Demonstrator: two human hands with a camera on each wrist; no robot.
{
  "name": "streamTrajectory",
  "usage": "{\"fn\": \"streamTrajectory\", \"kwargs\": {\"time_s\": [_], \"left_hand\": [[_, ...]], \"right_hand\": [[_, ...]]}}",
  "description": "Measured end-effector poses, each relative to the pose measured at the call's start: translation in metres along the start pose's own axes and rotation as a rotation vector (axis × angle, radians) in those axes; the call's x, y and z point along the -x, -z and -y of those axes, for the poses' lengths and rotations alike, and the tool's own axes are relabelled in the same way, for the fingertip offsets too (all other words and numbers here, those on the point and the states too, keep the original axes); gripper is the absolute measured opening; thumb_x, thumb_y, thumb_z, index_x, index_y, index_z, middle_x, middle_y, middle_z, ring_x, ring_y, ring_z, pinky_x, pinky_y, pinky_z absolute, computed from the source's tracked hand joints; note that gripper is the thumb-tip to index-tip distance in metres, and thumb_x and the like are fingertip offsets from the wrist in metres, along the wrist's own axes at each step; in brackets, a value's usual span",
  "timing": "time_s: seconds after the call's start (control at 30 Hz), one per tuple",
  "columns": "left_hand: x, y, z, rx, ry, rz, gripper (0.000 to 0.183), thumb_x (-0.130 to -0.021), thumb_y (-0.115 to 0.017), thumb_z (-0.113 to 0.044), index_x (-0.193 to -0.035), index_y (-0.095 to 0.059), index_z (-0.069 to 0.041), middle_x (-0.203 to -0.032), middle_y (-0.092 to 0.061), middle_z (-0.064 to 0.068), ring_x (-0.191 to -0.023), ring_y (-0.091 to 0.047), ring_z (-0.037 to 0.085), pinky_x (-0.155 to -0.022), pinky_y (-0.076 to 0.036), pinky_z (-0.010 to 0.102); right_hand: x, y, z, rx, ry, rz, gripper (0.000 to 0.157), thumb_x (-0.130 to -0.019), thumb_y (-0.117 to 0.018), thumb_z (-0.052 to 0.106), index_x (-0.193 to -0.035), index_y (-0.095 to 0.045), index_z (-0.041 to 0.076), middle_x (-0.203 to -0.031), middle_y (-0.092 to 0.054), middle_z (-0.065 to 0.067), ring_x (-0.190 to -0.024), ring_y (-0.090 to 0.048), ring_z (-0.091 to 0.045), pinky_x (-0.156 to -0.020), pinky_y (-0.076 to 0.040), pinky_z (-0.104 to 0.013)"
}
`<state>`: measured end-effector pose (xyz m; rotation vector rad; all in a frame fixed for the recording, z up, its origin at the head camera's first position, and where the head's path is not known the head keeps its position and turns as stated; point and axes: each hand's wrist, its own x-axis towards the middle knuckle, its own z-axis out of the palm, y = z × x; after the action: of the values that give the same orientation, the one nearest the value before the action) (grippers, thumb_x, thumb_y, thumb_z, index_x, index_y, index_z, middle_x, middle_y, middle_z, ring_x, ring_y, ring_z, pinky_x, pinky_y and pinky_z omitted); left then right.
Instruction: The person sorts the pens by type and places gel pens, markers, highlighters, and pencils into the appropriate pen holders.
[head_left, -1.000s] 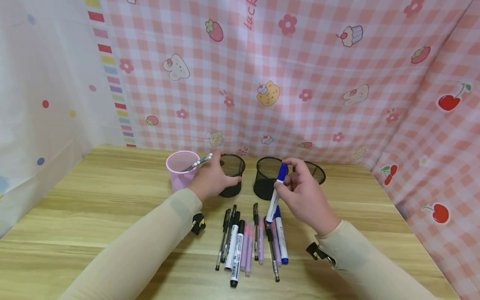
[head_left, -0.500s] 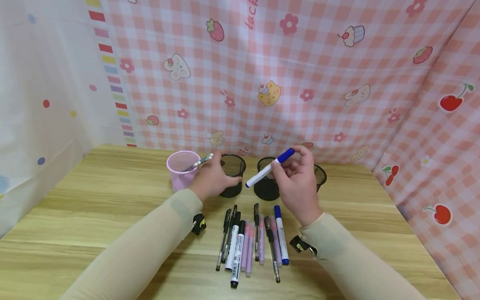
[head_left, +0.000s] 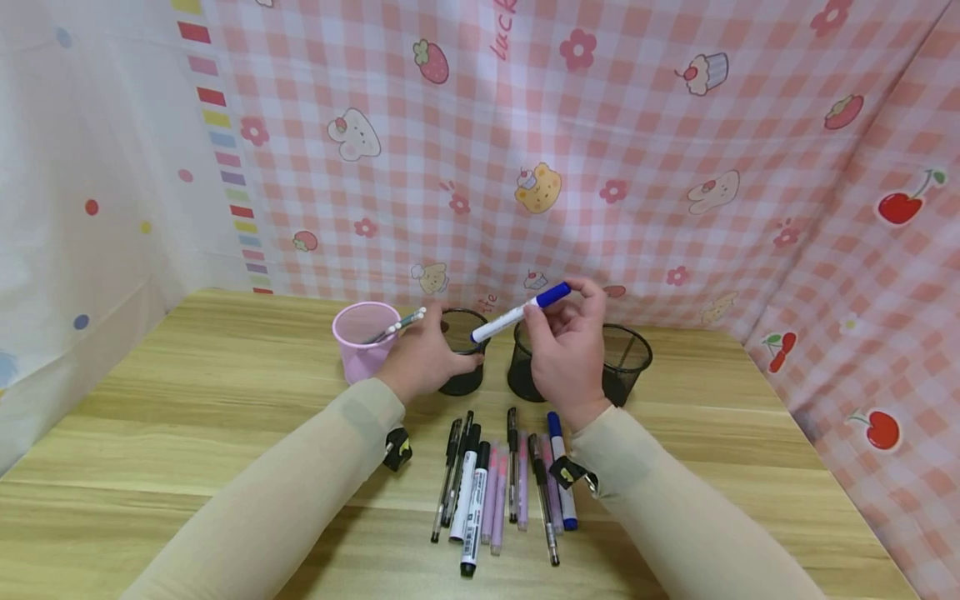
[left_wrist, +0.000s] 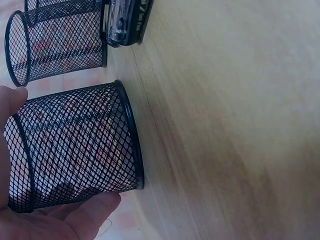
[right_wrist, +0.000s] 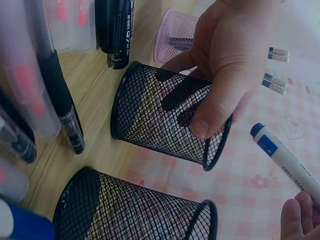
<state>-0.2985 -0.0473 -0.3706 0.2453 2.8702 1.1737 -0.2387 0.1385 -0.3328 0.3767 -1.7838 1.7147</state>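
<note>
My left hand [head_left: 426,354] grips a black mesh pen cup [left_wrist: 80,145], its thumb on the near side and its fingers around the left and back. The cup stands upright on the table. Between thumb and fingers of my right hand [head_left: 568,354] a blue-capped whiteboard marker [head_left: 517,317] is pinched near its cap. It is tilted, with its lower blue end over the rim of the held cup in the head view. Behind my right hand stands a second black mesh cup [head_left: 522,375], partly hidden.
A pink mesh cup [head_left: 360,360] with pencils [head_left: 397,325] stands left; a third black mesh cup [head_left: 626,354] stands right. In front lie black gel pens [head_left: 446,483], black markers [head_left: 474,508], pink-purple pens [head_left: 498,508] and another blue marker [head_left: 556,429]. A checked cloth [head_left: 637,125] hangs behind.
My right hand has moved left and up, carrying the blue-capped marker from above the lying pens to the held cup and tilting it flatter. The left hand has stayed on its cup.
</note>
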Motion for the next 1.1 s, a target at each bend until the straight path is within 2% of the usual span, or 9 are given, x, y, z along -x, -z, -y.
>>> {"fn": "streamTrajectory", "kwargs": {"time_s": [0.17, 0.3, 0.47, 0.67, 0.8, 0.9, 1.03, 1.1], "left_hand": [[0.0, 0.0, 0.001, 0.011, -0.011, -0.009, 0.099, -0.081, -0.088, -0.051, -0.154, -0.034, -0.013, -0.146, -0.058, 0.025, -0.123, -0.066, 0.04, -0.104, -0.056, 0.051], [0.0, -0.001, 0.0, 0.007, -0.007, -0.007, 0.099, -0.081, -0.087, -0.052, -0.155, -0.033, -0.013, -0.146, -0.058, 0.024, -0.12, -0.068, 0.039, -0.101, -0.057, 0.05], [0.0, -0.001, 0.0, 0.008, -0.003, -0.007, 0.099, -0.081, -0.088, -0.052, -0.155, -0.033, -0.014, -0.143, -0.06, 0.022, -0.113, -0.069, 0.035, -0.097, -0.058, 0.047], [0.0, 0.0, -0.001, -0.001, 0.006, -0.009, 0.098, -0.081, -0.087, -0.052, -0.154, -0.034, -0.015, -0.122, -0.066, 0.016, -0.094, -0.069, 0.029, -0.082, -0.059, 0.04], [0.0, 0.0, -0.001, 0.002, 0.005, -0.01, 0.096, -0.081, -0.088, -0.051, -0.153, -0.036, -0.014, -0.11, -0.065, 0.011, -0.088, -0.068, 0.027, -0.074, -0.057, 0.037], [0.0, 0.0, -0.001, 0.002, -0.001, -0.011, 0.095, -0.082, -0.088, -0.051, -0.153, -0.036, -0.015, -0.107, -0.065, 0.011, -0.086, -0.068, 0.027, -0.073, -0.056, 0.036], [0.0, 0.0, -0.001, -0.002, -0.012, -0.017, 0.096, -0.081, -0.088, -0.05, -0.154, -0.036, -0.015, -0.107, -0.065, 0.011, -0.088, -0.067, 0.027, -0.074, -0.056, 0.037], [-0.001, 0.0, -0.001, -0.004, -0.014, -0.018, 0.097, -0.081, -0.088, -0.051, -0.155, -0.036, -0.016, -0.107, -0.065, 0.011, -0.088, -0.067, 0.027, -0.075, -0.056, 0.037]], "right_hand": [[0.0, -0.006, -0.007, 0.033, -0.004, -0.01, 0.045, -0.101, -0.063, -0.003, -0.136, -0.037, 0.005, -0.098, -0.066, -0.014, -0.082, -0.063, -0.024, -0.069, -0.05, -0.019], [0.001, -0.011, -0.011, 0.043, -0.015, -0.008, 0.042, -0.101, -0.062, -0.003, -0.135, -0.038, 0.005, -0.101, -0.066, -0.019, -0.083, -0.063, -0.022, -0.072, -0.052, -0.019], [0.002, -0.015, -0.016, 0.035, -0.024, 0.012, 0.039, -0.101, -0.062, -0.005, -0.132, -0.041, 0.003, -0.103, -0.066, -0.019, -0.086, -0.066, -0.027, -0.077, -0.056, -0.019], [0.006, -0.019, -0.021, 0.108, -0.068, 0.039, 0.035, -0.103, -0.062, 0.0, -0.133, -0.043, 0.004, -0.107, -0.068, -0.02, -0.094, -0.071, -0.033, -0.082, -0.06, -0.021], [0.009, -0.023, -0.021, 0.103, -0.119, 0.061, 0.032, -0.105, -0.059, 0.0, -0.134, -0.045, 0.003, -0.113, -0.067, -0.022, -0.102, -0.071, -0.036, -0.094, -0.062, -0.034], [0.01, -0.026, -0.021, 0.114, -0.135, 0.071, 0.029, -0.105, -0.058, 0.0, -0.132, -0.047, 0.003, -0.115, -0.068, -0.022, -0.103, -0.072, -0.035, -0.095, -0.062, -0.037], [0.012, -0.029, -0.022, 0.163, -0.135, 0.082, 0.027, -0.105, -0.06, 0.002, -0.129, -0.05, 0.004, -0.113, -0.07, -0.02, -0.1, -0.073, -0.034, -0.087, -0.061, -0.025], [0.013, -0.031, -0.024, 0.178, -0.132, 0.083, 0.025, -0.105, -0.061, 0.004, -0.128, -0.051, 0.005, -0.111, -0.071, -0.019, -0.098, -0.074, -0.033, -0.084, -0.06, -0.024]]}}
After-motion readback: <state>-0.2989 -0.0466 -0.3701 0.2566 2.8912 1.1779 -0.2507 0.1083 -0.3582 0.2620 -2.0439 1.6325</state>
